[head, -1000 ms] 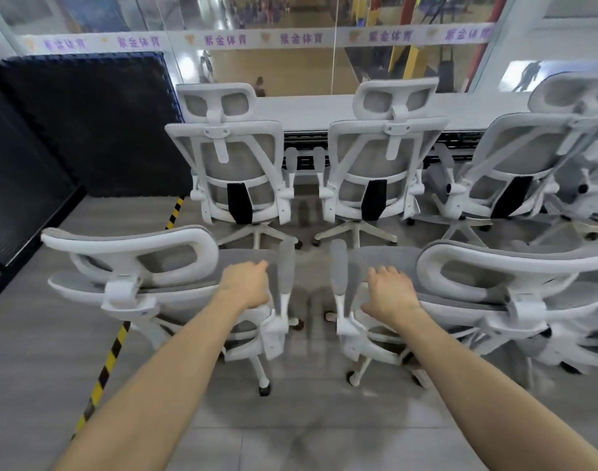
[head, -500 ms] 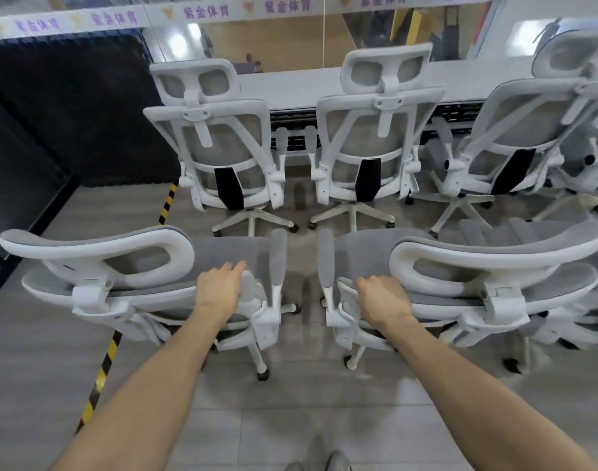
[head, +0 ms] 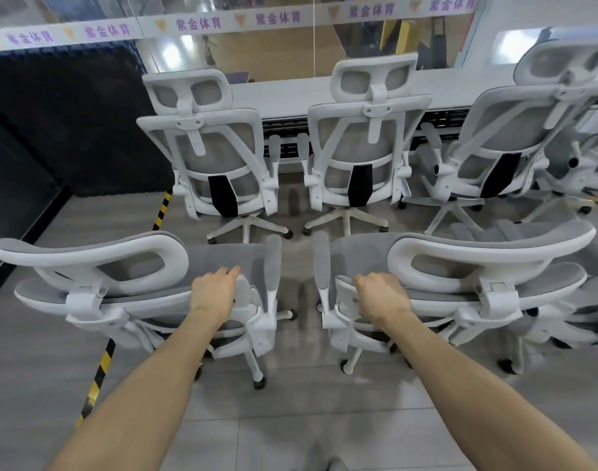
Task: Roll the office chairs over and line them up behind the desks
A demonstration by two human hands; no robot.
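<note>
Both of your hands are out in front of you, each on the back of a white office chair. Your left hand (head: 213, 294) rests on the top edge of the left near chair (head: 127, 287), the fingers bent over the frame beside its right armrest; how firmly it grips you cannot tell from this angle. Your right hand (head: 381, 295) is curled over the backrest edge of the right near chair (head: 460, 283), knuckles up, holding the frame just beside its left armrest.

These two chairs stand side by side with their inner armrests close together and a narrow strip of floor between them. Both face away from you, toward the long white worktop (head: 291, 96).

Ahead of them a row of matching chairs is already drawn up to the worktop: the left far chair (head: 209, 154), the middle far chair (head: 365, 144) and the right far chair (head: 515, 130), which sits turned at an angle. More chairs crowd the right edge.

A yellow-and-black floor stripe (head: 100, 368) runs under the left near chair. Dark padded panels (head: 63, 120) line the left wall, and a glass partition with a purple-lettered band (head: 223, 23) stands behind the worktop.
</note>
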